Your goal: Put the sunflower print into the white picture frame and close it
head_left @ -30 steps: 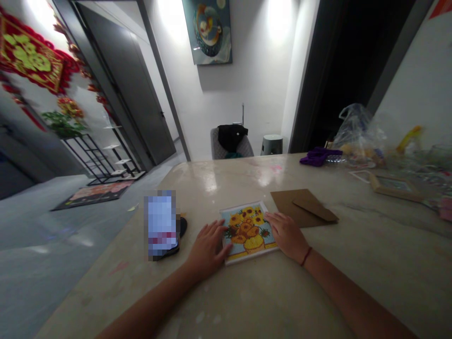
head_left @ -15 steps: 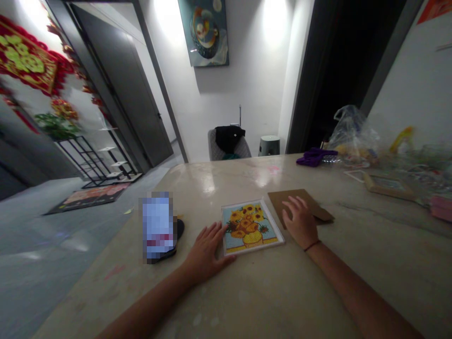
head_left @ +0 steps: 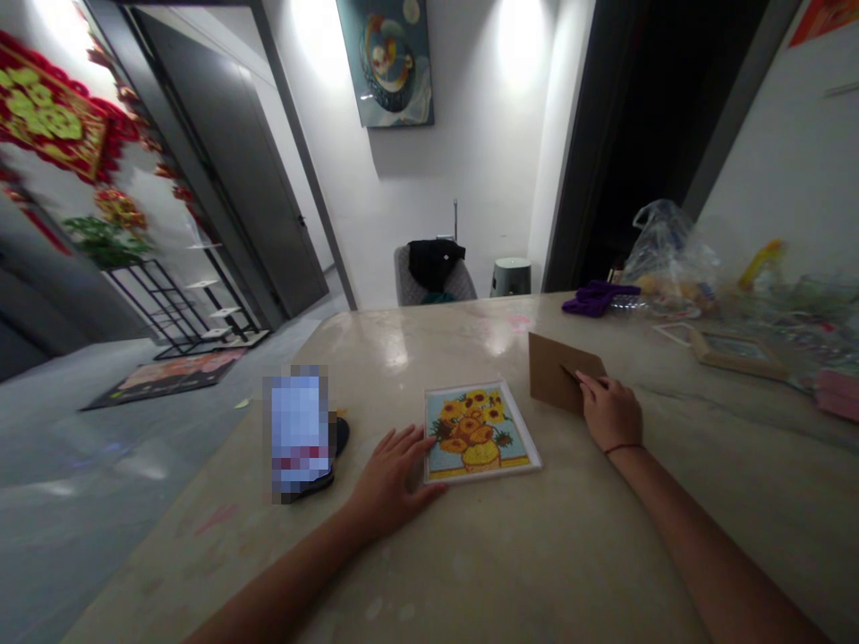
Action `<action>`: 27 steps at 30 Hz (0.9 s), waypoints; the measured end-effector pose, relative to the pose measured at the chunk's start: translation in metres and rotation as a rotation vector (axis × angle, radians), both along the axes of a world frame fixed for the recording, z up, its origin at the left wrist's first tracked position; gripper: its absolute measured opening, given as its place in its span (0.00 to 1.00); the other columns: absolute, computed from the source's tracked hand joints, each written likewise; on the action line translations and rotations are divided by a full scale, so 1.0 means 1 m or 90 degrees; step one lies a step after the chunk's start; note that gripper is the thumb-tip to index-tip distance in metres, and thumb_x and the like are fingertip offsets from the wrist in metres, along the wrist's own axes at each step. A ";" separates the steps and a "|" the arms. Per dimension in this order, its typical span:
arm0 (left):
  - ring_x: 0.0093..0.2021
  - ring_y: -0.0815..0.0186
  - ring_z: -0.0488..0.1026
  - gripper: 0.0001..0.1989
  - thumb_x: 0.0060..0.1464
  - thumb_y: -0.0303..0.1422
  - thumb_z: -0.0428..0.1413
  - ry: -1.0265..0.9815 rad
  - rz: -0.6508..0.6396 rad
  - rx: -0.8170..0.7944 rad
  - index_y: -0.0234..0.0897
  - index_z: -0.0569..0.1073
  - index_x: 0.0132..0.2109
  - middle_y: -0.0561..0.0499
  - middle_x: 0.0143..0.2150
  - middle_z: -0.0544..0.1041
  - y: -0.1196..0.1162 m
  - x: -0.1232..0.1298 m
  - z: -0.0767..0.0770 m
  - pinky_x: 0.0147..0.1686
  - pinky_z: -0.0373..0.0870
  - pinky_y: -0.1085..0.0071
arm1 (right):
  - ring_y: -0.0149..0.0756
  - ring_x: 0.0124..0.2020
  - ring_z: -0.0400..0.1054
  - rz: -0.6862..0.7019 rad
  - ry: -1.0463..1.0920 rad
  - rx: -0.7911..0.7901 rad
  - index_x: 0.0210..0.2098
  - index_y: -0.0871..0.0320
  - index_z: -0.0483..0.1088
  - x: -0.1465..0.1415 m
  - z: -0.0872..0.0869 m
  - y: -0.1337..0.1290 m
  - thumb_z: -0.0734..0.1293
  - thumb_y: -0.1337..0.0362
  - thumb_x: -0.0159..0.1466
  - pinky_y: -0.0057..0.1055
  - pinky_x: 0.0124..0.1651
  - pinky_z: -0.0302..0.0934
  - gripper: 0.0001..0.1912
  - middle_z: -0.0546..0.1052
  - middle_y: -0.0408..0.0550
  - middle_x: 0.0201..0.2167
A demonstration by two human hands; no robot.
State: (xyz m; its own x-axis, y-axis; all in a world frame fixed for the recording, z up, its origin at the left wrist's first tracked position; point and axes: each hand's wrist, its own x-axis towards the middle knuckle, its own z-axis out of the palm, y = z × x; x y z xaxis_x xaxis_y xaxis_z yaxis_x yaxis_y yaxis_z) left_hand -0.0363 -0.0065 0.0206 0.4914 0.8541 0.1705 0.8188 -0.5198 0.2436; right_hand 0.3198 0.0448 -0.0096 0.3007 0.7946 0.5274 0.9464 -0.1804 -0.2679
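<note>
A square sunflower picture (head_left: 473,431) with a clear, pale border lies flat on the table (head_left: 470,572). My left hand (head_left: 395,474) rests at its left edge, fingers spread, fingertips touching the border. To the right of the picture, my right hand (head_left: 612,413) pinches a brown cardboard piece (head_left: 554,371) by a flap on its face. The cardboard stands tilted up from the table. The palm side of my right hand is hidden.
A blurred-out phone (head_left: 300,429) on a black stand is at the left. Toward the back right are a purple cloth (head_left: 596,299), a clear plastic bag (head_left: 671,259), a small wooden frame (head_left: 738,353) and a pink item (head_left: 837,394).
My right hand has moved right and closed on the cardboard, which was lying flat and is now tipped up. My left hand and the sunflower picture have stayed nearly in place.
</note>
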 end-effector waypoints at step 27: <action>0.41 0.57 0.72 0.21 0.45 0.45 0.57 -0.079 0.043 0.123 0.37 0.68 0.43 0.45 0.39 0.76 -0.015 0.021 -0.004 0.42 0.68 0.58 | 0.38 0.40 0.62 0.271 -0.131 -0.136 0.46 0.46 0.69 -0.131 0.033 -0.053 0.59 0.63 0.62 0.33 0.39 0.55 0.14 0.71 0.51 0.38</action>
State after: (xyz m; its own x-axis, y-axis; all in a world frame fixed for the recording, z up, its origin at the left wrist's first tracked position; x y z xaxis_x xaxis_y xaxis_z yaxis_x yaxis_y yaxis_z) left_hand -0.0155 -0.0211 0.0171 0.3989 0.8301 0.3898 0.8238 -0.5110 0.2452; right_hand 0.1889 -0.0086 0.0230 -0.1662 0.9203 0.3541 0.9769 0.2025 -0.0678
